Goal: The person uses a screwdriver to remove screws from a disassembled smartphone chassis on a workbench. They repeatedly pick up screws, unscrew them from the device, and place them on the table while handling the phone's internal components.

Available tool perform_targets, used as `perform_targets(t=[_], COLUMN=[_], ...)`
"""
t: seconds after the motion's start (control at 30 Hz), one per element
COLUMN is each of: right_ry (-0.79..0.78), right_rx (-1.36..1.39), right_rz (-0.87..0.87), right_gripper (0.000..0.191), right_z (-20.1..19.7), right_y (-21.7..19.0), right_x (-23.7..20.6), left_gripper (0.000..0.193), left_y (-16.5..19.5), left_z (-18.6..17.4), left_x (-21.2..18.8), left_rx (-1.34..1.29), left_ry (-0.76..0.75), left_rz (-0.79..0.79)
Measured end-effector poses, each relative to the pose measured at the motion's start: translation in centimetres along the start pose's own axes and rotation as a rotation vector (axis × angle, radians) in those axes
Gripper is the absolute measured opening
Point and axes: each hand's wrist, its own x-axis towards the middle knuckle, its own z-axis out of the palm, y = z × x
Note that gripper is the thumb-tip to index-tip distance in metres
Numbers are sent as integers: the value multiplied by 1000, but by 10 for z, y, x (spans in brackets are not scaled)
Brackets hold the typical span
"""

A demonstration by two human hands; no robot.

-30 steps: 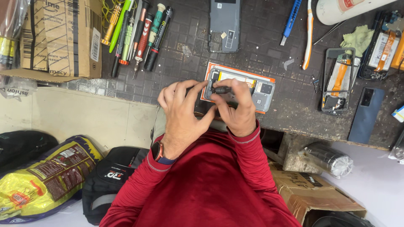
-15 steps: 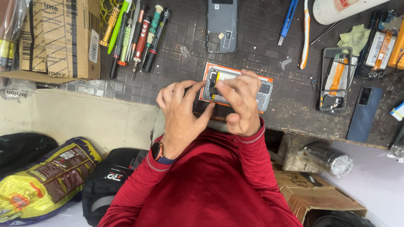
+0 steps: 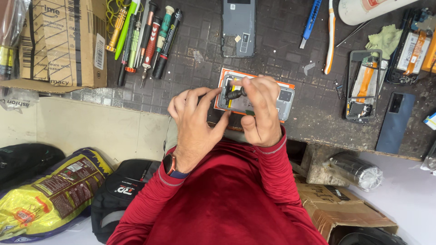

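An opened phone [image 3: 281, 97] lies face down on an orange-edged pad at the near edge of the dark bench [image 3: 272, 54], its insides showing. My right hand [image 3: 261, 111] is curled over the phone and pinches a small black-handled screwdriver [image 3: 234, 94] between thumb and fingers, the tool lying low over the phone's left end. My left hand [image 3: 195, 120], with a watch on the wrist, rests beside it at the phone's left edge, fingers bent and touching the phone's side. Red sleeves cover both arms.
A row of screwdrivers and pens [image 3: 145, 36] lies at the back left beside a cardboard box [image 3: 59, 41]. A grey phone back [image 3: 239, 27] sits behind. Right: blue tool [image 3: 311, 20], orange-white tool [image 3: 330, 38], stripped phone frame [image 3: 363, 84], dark blue cover [image 3: 395, 122]. Bags lie below left.
My right hand has shifted left along the phone with the screwdriver, whose handle now shows at the phone's left end. My left hand stays in place with its fingers spread a little.
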Motion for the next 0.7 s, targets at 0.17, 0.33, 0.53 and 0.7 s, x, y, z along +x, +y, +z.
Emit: perform_targets(t=[0.17, 0.33, 0.53, 0.7], right_ry=[44, 42, 99, 228], right_rx=[-119, 50, 3, -57], right_rz=[-69, -57, -51, 9], right_gripper=[46, 68, 75, 76], right_z=[3, 17, 28, 29], right_y=[4, 7, 7, 4], right_x=[-1, -6, -13, -26], left_gripper=[51, 50, 52, 48], left_y=[0, -2, 1, 2], left_z=[0, 1, -2, -17], left_x=[0, -1, 1, 9], left_rx=[2, 17, 5, -10], left_ry=[2, -11, -14, -67], left_rz=[-2, -1, -6, 4])
